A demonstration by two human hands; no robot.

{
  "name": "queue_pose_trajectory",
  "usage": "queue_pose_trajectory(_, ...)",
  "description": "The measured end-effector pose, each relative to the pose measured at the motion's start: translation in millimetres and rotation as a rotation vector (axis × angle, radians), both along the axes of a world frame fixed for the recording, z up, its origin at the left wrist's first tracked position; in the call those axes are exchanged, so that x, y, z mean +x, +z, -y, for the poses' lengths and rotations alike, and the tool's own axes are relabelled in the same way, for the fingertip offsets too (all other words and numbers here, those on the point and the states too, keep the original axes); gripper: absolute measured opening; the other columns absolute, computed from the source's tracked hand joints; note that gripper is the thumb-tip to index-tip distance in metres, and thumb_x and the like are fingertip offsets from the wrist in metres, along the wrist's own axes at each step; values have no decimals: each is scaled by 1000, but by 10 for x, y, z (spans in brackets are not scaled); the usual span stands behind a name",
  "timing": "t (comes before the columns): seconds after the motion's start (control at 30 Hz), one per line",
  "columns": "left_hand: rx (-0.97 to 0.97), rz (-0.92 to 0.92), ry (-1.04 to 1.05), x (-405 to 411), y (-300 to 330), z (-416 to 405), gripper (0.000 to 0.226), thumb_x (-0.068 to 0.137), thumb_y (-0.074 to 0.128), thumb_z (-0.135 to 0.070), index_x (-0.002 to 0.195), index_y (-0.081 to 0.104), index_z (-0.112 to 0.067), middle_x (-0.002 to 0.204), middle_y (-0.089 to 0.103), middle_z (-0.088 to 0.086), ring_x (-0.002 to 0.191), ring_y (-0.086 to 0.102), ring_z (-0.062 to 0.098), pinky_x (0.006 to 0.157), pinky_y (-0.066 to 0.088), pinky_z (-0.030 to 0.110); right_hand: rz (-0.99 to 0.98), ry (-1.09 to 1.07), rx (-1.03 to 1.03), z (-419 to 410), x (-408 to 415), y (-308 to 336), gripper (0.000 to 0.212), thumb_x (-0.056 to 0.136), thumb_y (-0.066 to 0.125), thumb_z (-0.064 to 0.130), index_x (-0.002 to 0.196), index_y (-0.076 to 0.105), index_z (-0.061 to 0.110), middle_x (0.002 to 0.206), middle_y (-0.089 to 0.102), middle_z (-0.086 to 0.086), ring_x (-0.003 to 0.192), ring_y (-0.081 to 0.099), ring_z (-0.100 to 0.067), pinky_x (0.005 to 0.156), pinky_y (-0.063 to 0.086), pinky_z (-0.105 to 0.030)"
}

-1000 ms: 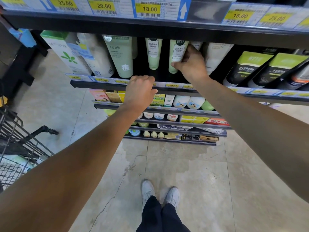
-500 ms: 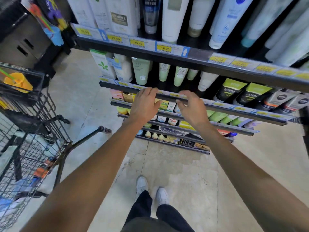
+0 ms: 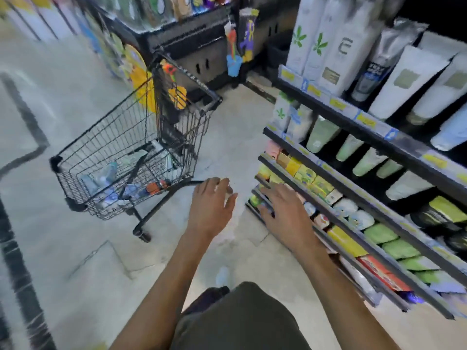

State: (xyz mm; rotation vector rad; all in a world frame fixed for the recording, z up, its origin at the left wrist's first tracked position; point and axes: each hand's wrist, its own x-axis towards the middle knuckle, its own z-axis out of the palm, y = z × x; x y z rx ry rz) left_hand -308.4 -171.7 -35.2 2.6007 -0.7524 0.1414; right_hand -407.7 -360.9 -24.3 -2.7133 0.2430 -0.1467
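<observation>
Both my hands hover empty in mid-air above the shop floor. My left hand (image 3: 211, 207) has relaxed fingers and sits just right of the black wire shopping cart (image 3: 131, 157), close to its handle bar (image 3: 182, 184). My right hand (image 3: 285, 210) is spread with straight fingers in front of the lowest shelves (image 3: 326, 195), over small yellow and green boxes. Whether it touches the shelf edge I cannot tell. The cart holds several small packaged items on its bottom. The picture is blurred.
The shelving unit on the right carries white and green tubes (image 3: 323, 133) with yellow price tags. A dark display counter (image 3: 192, 46) with hanging toys stands behind the cart. Pale tiled floor (image 3: 75, 248) stretches to the left and front.
My view has swung left from the shelf to the cart. My right hand has left the green tube on the shelf, and both hands have dropped away from the shelf edge.
</observation>
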Motion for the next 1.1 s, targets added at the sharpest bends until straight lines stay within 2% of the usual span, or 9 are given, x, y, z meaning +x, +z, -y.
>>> queue_pose_trajectory(0.07, 24, -24, 118, -11, -22, -328, 37, 97, 59, -38, 128, 58, -17, 124, 65, 15, 113, 62, 38, 97, 49, 51, -29, 71, 23, -228, 191, -25, 46, 100, 57, 39, 141, 59, 19, 151, 52, -12, 143, 44, -31, 118, 37, -50)
queue_pose_trajectory(0.2, 86, -101, 287, 5, -58, -1032, 50, 101, 48, -47, 138, 57, -14, 133, 62, 14, 121, 57, 39, 102, 47, 51, -57, 231, 23, -735, 621, -10, 48, 102, 57, 37, 147, 54, 18, 159, 44, -11, 148, 38, -31, 122, 31, -47)
queue_pose_trajectory(0.4, 28, -106, 522, 73, -112, -1980, 38, 97, 63, -35, 125, 63, -10, 112, 66, 12, 98, 63, 36, 83, 54, 46, -108, 422, 5, -1548, 1396, 31, 50, 105, 51, 40, 151, 48, 19, 161, 40, -9, 151, 32, -28, 123, 28, -45)
queue_pose_trajectory(0.5, -2, -131, 592, 229, -184, -2383, 37, 94, 68, -31, 124, 65, -9, 109, 67, 12, 98, 64, 38, 83, 55, 46, -108, 456, -1, -1943, 1747, 61, 50, 106, 51, 40, 152, 48, 18, 160, 42, -6, 149, 33, -25, 122, 26, -39)
queue_pose_trajectory(0.77, 13, -233, 622, 969, -402, -3096, 45, 99, 53, -40, 133, 59, -12, 118, 66, 11, 108, 61, 37, 91, 52, 47, -187, 443, 28, -2504, 2387, -141, 47, 105, 53, 41, 148, 53, 23, 158, 46, -2, 149, 35, -22, 121, 35, -46)
queue_pose_trajectory(0.93, 14, -257, 606, 1532, -489, -3218, 42, 98, 58, -37, 132, 58, -13, 115, 65, 8, 104, 60, 34, 85, 52, 44, -259, 411, 40, -2517, 2639, -283, 46, 104, 52, 41, 148, 52, 26, 159, 44, 1, 150, 33, -20, 122, 34, -44)
queue_pose_trajectory(1.1, 33, -292, 580, 2187, -579, -3210, 42, 98, 56, -39, 134, 57, -16, 121, 66, 8, 107, 61, 32, 87, 53, 43, -331, 373, 59, -2532, 3102, -462, 45, 105, 52, 40, 147, 53, 25, 158, 44, 2, 149, 35, -21, 122, 33, -44)
